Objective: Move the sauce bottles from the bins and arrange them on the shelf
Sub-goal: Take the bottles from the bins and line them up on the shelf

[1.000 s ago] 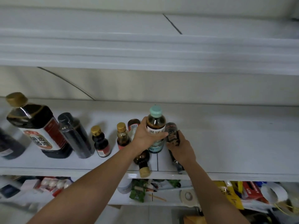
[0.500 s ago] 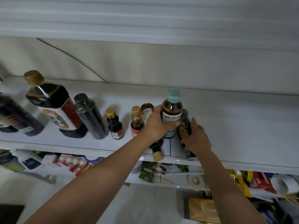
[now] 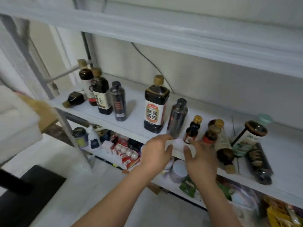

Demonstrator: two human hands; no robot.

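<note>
Several sauce bottles stand on the white shelf (image 3: 136, 122). A large soy sauce bottle (image 3: 155, 105) with a gold cap stands mid-shelf, a dark cylinder bottle (image 3: 177, 118) to its right, then two small gold-capped bottles (image 3: 193, 129). The teal-capped bottle (image 3: 249, 136) stands at the right, with one dark bottle (image 3: 260, 163) lying beside it and another lying bottle (image 3: 225, 148) to its left. My left hand (image 3: 155, 153) and right hand (image 3: 200, 156) hover at the shelf's front edge, fingers apart, holding nothing.
At the shelf's left end stand more dark bottles (image 3: 101, 94), one lying on its side (image 3: 74, 99). The lower shelf holds jars, an egg tray (image 3: 126, 151) and packets. A white bin (image 3: 16, 122) and a black object (image 3: 31, 194) are at the left.
Both hands have let go of the teal-capped bottle and the dark bottle and pulled back to the left. My view has swung left, showing the shelf's left end.
</note>
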